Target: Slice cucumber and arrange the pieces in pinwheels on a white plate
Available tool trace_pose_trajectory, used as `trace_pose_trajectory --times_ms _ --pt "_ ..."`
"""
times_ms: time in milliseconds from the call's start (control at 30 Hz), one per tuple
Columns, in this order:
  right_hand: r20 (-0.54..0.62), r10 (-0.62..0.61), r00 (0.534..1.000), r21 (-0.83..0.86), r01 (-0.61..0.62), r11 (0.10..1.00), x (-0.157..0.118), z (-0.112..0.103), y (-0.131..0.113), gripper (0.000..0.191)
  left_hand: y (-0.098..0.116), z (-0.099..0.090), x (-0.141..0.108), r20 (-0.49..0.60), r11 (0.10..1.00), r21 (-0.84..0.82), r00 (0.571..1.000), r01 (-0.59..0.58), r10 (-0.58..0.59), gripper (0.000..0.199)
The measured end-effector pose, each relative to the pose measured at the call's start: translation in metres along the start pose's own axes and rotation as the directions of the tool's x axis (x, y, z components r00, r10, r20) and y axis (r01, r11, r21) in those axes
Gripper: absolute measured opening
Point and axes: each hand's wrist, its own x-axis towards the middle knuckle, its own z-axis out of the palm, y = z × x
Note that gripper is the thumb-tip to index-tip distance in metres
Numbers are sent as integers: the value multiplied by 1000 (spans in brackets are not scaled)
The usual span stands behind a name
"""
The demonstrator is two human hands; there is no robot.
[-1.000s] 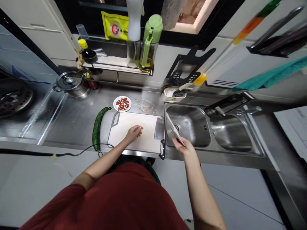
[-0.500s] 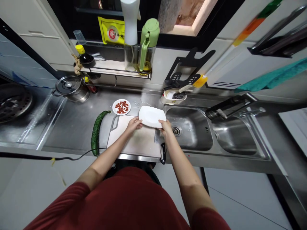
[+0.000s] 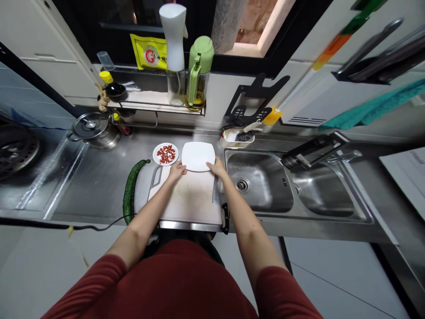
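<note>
A white squarish plate [image 3: 198, 156] is between my two hands at the far edge of the cutting board [image 3: 187, 197]. My left hand [image 3: 177, 170] grips its near left corner, and my right hand [image 3: 217, 167] has the near right corner, thumb on the rim. Just left of it sits a round white plate [image 3: 156, 155] holding chopped red pieces [image 3: 166, 153]. A long green cucumber [image 3: 131, 190] lies left of the board. At the board's right edge rests a knife, its black handle [image 3: 226, 218] toward me; most of the blade is hidden.
To the right is a double steel sink [image 3: 265, 190] with a faucet [image 3: 345, 156]. A lidded pot [image 3: 94, 130] stands at the back left. Above the counter, a wall shelf [image 3: 152, 103] carries bottles, including a green-topped oil bottle [image 3: 200, 66]. A black cord [image 3: 99, 229] crosses the front edge.
Both hands have moved the white squarish plate left and slightly away from me, beside the round plate. It looks more level now. The camera view has shifted a little.
</note>
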Motion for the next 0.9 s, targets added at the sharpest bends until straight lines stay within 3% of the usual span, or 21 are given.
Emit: trace_pose_trajectory --times_ms 267,900 --pt "9 58 998 -174 -56 983 8 7 -4 56 -14 0 22 -35 991 124 998 -52 57 24" --pt "-2 72 997 -247 -70 967 15 16 2 54 -14 4 25 -83 918 388 989 -78 119 24"
